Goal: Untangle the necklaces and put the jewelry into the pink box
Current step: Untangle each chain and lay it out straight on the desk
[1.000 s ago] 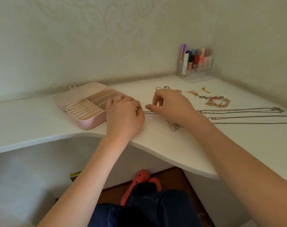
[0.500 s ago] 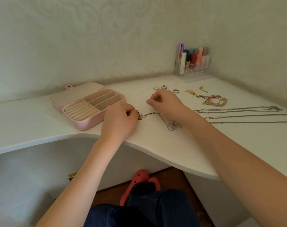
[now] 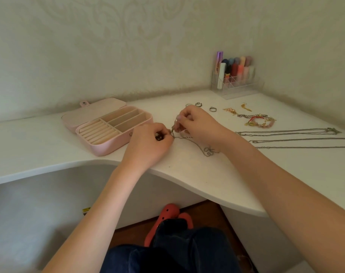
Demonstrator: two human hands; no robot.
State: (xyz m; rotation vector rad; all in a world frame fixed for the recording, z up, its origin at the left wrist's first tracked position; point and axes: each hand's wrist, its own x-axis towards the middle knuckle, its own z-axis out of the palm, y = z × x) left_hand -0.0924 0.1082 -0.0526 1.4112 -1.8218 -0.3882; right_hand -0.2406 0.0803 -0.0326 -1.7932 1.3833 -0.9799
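The pink box [image 3: 100, 147] lies open on the white desk, its compartments empty. Just right of it my left hand [image 3: 148, 145] pinches one end of a tangled silver necklace [image 3: 204, 149]. My right hand [image 3: 199, 125] pinches the same chain a little higher, lifting a strand off the desk; the rest trails toward a knot near my right wrist. Three straightened silver chains [image 3: 286, 139] lie stretched out to the right. Three rings [image 3: 212, 109], gold earrings [image 3: 246, 107] and beaded bracelets [image 3: 260, 121] sit behind them.
A clear organizer with coloured lipsticks [image 3: 234, 75] stands in the back corner. The white desk [image 3: 197, 174] has a curved front edge. Below it are my knees in dark jeans [image 3: 167, 257] and a red shoe [image 3: 168, 211].
My left hand slid right, off the box's front, and took hold of the chain's end. My right hand drew closer to it and raised a strand of the tangled necklace.
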